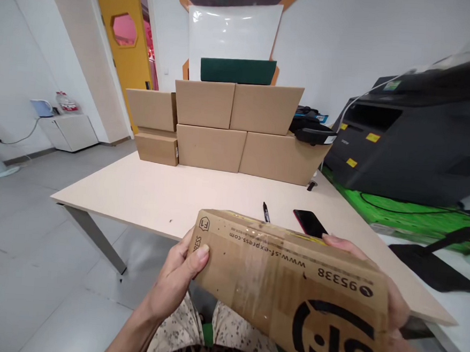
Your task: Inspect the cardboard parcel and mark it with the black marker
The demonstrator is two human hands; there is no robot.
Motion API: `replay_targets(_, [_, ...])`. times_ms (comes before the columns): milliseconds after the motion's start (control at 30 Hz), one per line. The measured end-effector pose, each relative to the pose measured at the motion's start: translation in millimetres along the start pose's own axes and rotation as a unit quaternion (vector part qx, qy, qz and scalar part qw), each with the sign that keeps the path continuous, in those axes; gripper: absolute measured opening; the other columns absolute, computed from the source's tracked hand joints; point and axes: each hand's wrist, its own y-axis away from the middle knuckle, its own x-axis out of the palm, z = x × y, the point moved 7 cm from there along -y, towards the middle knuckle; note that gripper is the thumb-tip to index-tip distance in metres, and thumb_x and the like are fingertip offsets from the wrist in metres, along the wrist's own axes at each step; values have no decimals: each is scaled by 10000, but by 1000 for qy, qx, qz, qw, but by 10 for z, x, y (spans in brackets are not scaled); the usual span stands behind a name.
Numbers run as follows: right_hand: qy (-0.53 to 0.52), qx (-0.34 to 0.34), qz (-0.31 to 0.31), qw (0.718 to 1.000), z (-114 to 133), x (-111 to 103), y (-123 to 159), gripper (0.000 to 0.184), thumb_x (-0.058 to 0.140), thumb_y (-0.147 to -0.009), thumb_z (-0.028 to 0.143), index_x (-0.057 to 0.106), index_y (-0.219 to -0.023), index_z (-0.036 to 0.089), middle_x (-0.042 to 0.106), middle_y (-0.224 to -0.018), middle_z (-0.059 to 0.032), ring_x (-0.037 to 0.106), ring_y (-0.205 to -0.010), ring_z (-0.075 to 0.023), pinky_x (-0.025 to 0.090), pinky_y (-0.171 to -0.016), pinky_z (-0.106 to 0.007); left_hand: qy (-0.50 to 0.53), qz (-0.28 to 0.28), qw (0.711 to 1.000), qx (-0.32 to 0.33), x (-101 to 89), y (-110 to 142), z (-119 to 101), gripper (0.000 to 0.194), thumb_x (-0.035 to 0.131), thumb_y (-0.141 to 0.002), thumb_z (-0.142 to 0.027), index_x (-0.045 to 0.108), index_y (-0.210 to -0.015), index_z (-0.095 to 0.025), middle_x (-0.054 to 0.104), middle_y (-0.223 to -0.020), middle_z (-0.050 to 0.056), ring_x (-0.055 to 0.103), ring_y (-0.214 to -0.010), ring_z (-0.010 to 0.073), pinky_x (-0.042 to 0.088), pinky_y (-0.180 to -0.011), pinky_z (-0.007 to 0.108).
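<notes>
A person holds a taped cardboard parcel (291, 287) above their lap, at the near table edge (144, 212). The left hand (175, 279) clamps its short end, thumb on top; the right hand (376, 282) wraps the far edge. It looks stiff and light, its tape slick; the bare end edges seem the surest grip.

White walls (389, 42), yellow door (125, 50), grey floor (31, 269)

Left hand (177, 274): forearm rising from lower left, wrist bent inward, thumb pressed flat on top, fingers (175, 252) curled beneath in a grip. Right hand (376, 282): largely hidden, fingers stretched along the far edge, palm wrapped round the right side, clasping.
</notes>
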Motion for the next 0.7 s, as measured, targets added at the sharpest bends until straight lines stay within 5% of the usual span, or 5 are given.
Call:
replay_targets(100, [3, 54, -26, 998, -195, -29, -46, 317, 700, -867, 435, 738, -1173, 362, 706, -1207, -62, 635, -1155, -307, 517, -1003, -435, -4, 7, 1000, 19, 52, -57, -40, 551, 643, -950, -421, 564, -1466, -242, 677, -1361, 122, 590, -1299, 337, 498, -1067, 425])
replay_targets(167, [12, 114, -58, 992, -375, -52, -9, 271, 568, -964, 422, 760, -1145, 359, 721, -1183, -53, 625, -1145, -306, 522, -963, -430, -26, 1, 999, 43, 72, -97, -81, 513, 610, -968, -438, 596, -1442, -242, 677, -1364, 117, 570, -1324, 326, 468, -1103, 422])
replay_targets(333, [-38, 209, -115, 970, -610, 51, 159, 238, 600, -952, 431, 783, -1096, 387, 757, -1150, -1, 664, -1017, -315, 549, -847, -442, -48, -28, 996, 76, 119, -210, -175, 539, 656, -925, -505, 666, -1370, -202, 716, -1300, 122, 622, -1249, 327, 514, -1043, 404])
replay_targets(500, [-67, 182, -152, 969, -541, 136, 99, 221, 651, -889, 490, 808, -993, 375, 775, -1086, 38, 662, -1002, -312, 544, -849, -426, -37, -79, 995, 53, 86, -332, -125, 449, 752, -869, -425, 741, -1254, -195, 780, -1154, 77, 711, -1058, 283, 578, -853, 315])
replay_targets(700, [-105, 205, -176, 957, -573, 149, 135, 339, 549, -927, 558, 796, -995, 336, 762, -1108, 28, 648, -1039, -284, 508, -966, -383, -24, -85, 993, 79, 44, -391, -96, 412, 690, -921, -453, 749, -1253, -217, 768, -1210, 69, 691, -1106, 256, 545, -919, 292])
